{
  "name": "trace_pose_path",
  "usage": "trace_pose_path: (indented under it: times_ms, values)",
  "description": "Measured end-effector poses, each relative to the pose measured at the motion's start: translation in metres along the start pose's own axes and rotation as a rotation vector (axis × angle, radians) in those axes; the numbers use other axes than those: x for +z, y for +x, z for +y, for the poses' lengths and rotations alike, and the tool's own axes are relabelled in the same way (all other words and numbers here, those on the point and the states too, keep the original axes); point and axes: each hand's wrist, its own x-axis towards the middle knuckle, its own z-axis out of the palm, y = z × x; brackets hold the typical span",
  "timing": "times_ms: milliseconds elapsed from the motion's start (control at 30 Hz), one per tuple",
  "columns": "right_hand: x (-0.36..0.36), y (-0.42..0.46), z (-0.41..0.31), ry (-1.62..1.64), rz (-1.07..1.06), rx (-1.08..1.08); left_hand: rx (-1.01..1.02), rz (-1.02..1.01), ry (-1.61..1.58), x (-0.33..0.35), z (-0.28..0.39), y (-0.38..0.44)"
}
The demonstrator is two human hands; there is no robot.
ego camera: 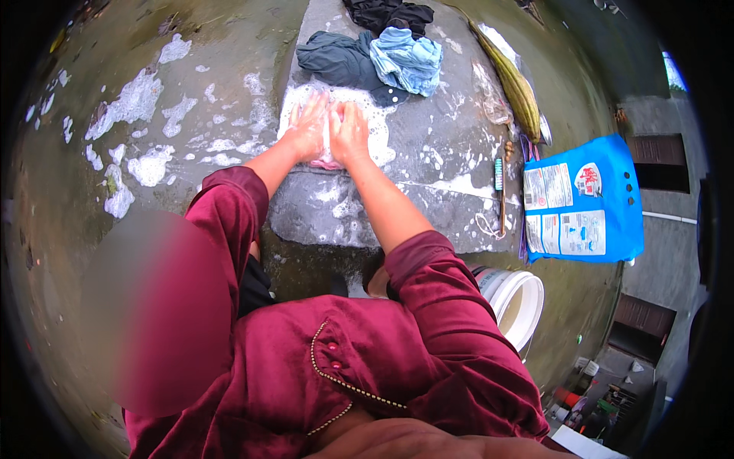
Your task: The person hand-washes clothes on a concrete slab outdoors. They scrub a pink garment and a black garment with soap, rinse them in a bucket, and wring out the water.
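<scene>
My left hand (308, 127) lies on thick white soap suds (379, 129), its fingers stretched forward and wet with foam. Close beside it, my right hand (348, 131) presses down with its fingers partly curled. Under and between both hands is a soapy cloth, its pink edge (327, 164) showing near the wrists; foam hides most of it. It rests on a wet grey stone slab (441, 209). Just beyond my fingertips lie a dark grey-blue garment (338, 57) and a crumpled light blue garment (407, 60), with a black garment (390, 14) behind them.
On the slab's right side lie a long ridged gourd (507, 74), clear plastic (489, 94) and a brush with teal bristles (498, 175). A blue printed bag (616, 212) stands at the right edge. Near my right elbow is a white bucket (538, 304). Foam patches (129, 106) spot the wet ground.
</scene>
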Motion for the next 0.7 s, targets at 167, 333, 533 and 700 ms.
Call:
trace_pose_path:
  times_ms: [167, 333, 533, 700]
  values:
    - [-0.015, -0.029, -0.020, -0.014, -0.154, 0.171, 0.142, 0.096, -0.542, 0.007, -0.002, -0.020]
    - [-0.025, -0.073, -0.031, 0.336, -0.179, -0.076, 0.292, 0.012, -0.441, 0.010, -0.003, -0.059]
    - [-0.009, 0.002, -0.010, -0.181, -0.097, 0.075, 0.011, -0.102, 0.048, -0.003, -0.002, 0.000]
    - [-0.024, -0.037, -0.051, 0.022, -0.187, 0.194, 0.241, 0.112, -0.668, 0.001, -0.002, -0.043]
